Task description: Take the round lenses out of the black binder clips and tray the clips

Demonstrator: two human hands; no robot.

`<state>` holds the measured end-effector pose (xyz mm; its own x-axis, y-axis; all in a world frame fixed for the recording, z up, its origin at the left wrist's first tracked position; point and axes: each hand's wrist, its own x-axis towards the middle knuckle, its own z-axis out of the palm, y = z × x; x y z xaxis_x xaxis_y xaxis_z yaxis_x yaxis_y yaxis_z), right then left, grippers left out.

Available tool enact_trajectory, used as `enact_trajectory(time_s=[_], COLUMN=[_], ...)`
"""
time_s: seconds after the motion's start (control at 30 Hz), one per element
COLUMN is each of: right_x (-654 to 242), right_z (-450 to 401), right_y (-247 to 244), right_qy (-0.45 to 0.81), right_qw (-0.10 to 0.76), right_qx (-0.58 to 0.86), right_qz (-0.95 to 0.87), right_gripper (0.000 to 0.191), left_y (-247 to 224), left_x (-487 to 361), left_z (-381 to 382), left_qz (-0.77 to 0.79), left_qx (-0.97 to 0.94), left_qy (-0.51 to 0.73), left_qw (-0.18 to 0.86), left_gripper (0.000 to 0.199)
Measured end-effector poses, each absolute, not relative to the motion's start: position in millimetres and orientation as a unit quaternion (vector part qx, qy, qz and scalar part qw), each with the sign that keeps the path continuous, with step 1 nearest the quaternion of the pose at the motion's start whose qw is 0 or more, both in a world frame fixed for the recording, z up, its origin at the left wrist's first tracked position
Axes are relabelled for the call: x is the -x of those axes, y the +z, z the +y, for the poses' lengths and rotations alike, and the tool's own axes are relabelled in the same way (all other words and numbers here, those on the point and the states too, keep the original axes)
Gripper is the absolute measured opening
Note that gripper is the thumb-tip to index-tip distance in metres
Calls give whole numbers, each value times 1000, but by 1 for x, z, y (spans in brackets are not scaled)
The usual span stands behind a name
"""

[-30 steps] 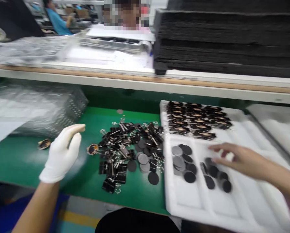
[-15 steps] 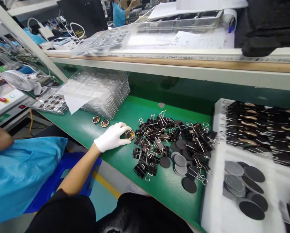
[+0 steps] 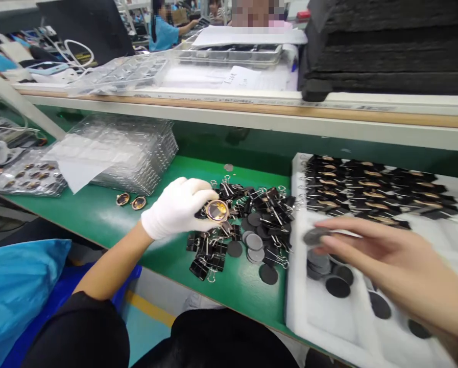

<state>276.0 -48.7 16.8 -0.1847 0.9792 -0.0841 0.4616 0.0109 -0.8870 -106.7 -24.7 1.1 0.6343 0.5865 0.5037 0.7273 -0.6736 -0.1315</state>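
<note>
Left hand [image 3: 181, 208], gloved: we hold one gold-rimmed round piece [image 3: 217, 210]. Right hand [image 3: 391, 263], bare: we pinch one dark-grey disc [image 3: 310, 236] over the white tray [image 3: 328, 322], at the piece's three o'clock.

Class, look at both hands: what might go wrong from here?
The left hand holds a gold-rimmed round piece by its edge, close to the binder clips; it might slip and get scratched on them.

The right hand pinches a dark disc at its fingertips over the white tray; it may drop among the loose discs there.
</note>
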Motion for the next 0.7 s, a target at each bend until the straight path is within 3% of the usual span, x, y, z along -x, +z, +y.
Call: enact_trajectory(time_s=[0.07, 0.3, 0.4, 0.53, 0.7], right_x=[-237, -216, -220, -222, -227], right_z=[-46, -29, -23, -12, -1], right_y=[29, 27, 17, 11, 11], right_qy=[498, 518, 594, 636, 709], right_qw=[323, 405, 417, 465, 425], right_qx=[500, 436, 403, 419, 435], right_qz=[-630, -615, -557, -451, -357], right_gripper=[34, 23, 30, 46, 23], left_y=[17, 27, 22, 23, 21], left_x=[71, 13, 8, 21, 45], left_z=[-16, 8, 16, 26, 32], left_qz=[-304, -212, -216, -274, -320], left_qx=[906, 906, 911, 923, 947], left_qy=[-221, -287, -281, -221, 1], left_qw=[195, 228, 210, 153, 11], left_gripper=[38, 34, 36, 57, 21])
